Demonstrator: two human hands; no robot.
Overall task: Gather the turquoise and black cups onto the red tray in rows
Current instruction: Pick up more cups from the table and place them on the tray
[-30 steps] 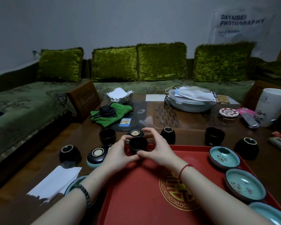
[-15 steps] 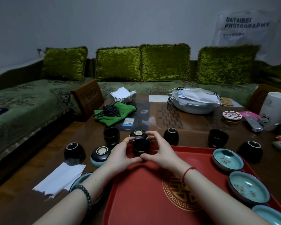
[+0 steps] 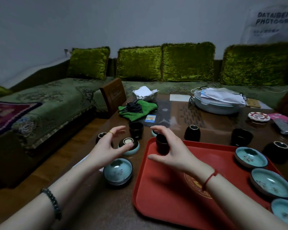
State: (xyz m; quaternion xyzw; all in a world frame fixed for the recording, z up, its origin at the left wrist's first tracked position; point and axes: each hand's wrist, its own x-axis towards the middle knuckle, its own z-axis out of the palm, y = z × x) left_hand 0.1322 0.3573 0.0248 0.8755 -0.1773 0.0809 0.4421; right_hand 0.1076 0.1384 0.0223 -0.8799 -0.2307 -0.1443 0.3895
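Note:
The red tray (image 3: 173, 205) lies on the table at the right. A black cup (image 3: 161, 145) stands upright in its far left corner. My right hand (image 3: 173, 151) arches around that cup with fingers spread and the thumb off it. My left hand (image 3: 108, 146) hovers open over the table to the left, beside an upside-down turquoise and black cup (image 3: 129, 146). Three turquoise cups (image 3: 250, 157) (image 3: 271, 182) (image 3: 285, 213) line the tray's right edge. Another turquoise cup (image 3: 118, 170) sits upright on the table near my left wrist.
Black cups stand on the table beyond the tray: (image 3: 136, 129), (image 3: 192, 132), (image 3: 241, 136), (image 3: 276, 151), and one (image 3: 101, 136) behind my left hand. A green cloth (image 3: 136, 110), a covered dish (image 3: 218, 103) and a remote (image 3: 283, 126) lie farther back. A green sofa wraps around the table.
Both hands held the black cup on the tray's corner. Now my left hand has pulled away to the left and my right hand has loosened around it. The view has swung left.

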